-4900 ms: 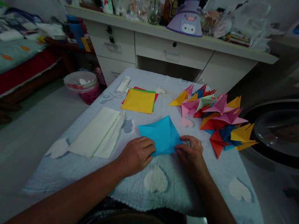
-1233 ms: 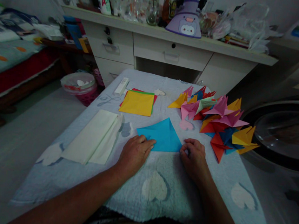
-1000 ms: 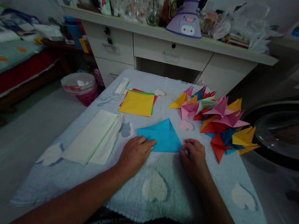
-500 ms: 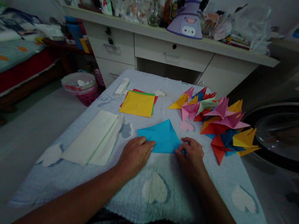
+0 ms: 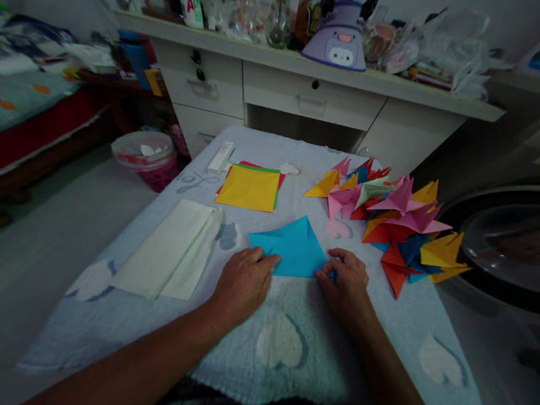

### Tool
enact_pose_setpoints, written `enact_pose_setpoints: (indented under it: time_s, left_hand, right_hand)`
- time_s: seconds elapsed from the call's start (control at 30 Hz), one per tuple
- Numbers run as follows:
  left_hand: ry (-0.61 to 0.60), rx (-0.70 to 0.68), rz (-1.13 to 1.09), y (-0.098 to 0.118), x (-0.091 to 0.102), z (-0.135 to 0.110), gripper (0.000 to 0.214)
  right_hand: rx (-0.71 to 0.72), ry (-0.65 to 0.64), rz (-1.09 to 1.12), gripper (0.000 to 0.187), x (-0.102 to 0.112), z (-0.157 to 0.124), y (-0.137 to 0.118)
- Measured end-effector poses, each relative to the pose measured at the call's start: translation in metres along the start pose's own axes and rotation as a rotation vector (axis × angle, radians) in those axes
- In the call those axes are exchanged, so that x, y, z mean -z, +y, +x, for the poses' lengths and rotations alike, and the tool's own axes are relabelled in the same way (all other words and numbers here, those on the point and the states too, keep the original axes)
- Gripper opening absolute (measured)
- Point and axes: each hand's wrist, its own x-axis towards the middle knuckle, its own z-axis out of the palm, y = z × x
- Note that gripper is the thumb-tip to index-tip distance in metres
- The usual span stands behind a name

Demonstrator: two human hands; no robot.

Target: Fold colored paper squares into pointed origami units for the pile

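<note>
A blue sheet of origami paper (image 5: 294,246), partly folded with creases showing, lies on the cloth-covered table before me. My left hand (image 5: 247,280) is closed on its lower left edge, the thumb pressed on top. At the lower right corner, my right hand (image 5: 344,283) grips the paper between thumb and curled fingers. Beyond the blue sheet is a stack of square paper (image 5: 247,187), yellow on top with green and red edges peeking out. Several folded paper cranes (image 5: 398,208) in pink, red, yellow and blue are heaped to the right.
A folded pale cloth or paper (image 5: 170,250) lies left of my hands, with a small white box (image 5: 221,157) behind it. A bin (image 5: 145,155) stands on the floor at left. Drawers (image 5: 309,98) stand beyond the table, and a front-loading washing machine (image 5: 509,244) is at right.
</note>
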Motion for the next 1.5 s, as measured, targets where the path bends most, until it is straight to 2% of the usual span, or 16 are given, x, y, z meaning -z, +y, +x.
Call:
enact_pose_setpoints:
  time_s: [1.13, 1.4, 1.5]
  left_hand:
    - [-0.022, 0.023, 0.087, 0.0003, -0.0013, 0.0030, 0.033]
    - [-0.022, -0.007, 0.169, 0.0044, 0.0000, 0.0033, 0.028]
    - [0.018, -0.044, 0.236, 0.0078, 0.0014, 0.0013, 0.028]
  right_hand:
    - [-0.010, 0.002, 0.004, 0.010, -0.0005, 0.0002, 0.0016]
    - [0.021, 0.024, 0.023, 0.010, -0.0018, -0.0018, 0.0031]
    - [0.018, 0.034, 0.022, 0.010, -0.0022, -0.0016, 0.0031]
